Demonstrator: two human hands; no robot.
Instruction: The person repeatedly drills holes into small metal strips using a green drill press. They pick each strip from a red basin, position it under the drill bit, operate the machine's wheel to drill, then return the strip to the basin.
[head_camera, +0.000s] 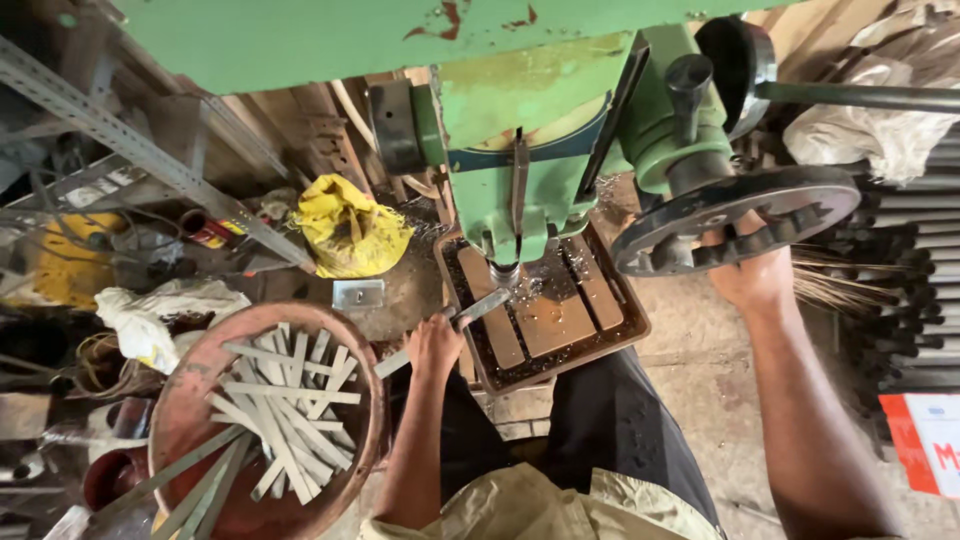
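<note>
I look down on a green drill press. My left hand grips a flat metal strip and holds its far end under the drill bit, on the slotted machine table strewn with metal chips. My right hand grasps the rim of the black feed handwheel on the right side of the machine. At my left knee a round reddish basin holds several similar pale metal strips.
A yellow bag lies behind the basin, a white cloth further left. A perforated steel angle crosses the upper left. Stacked dark metal bars and a white sack stand at the right. My dark-trousered knees are below.
</note>
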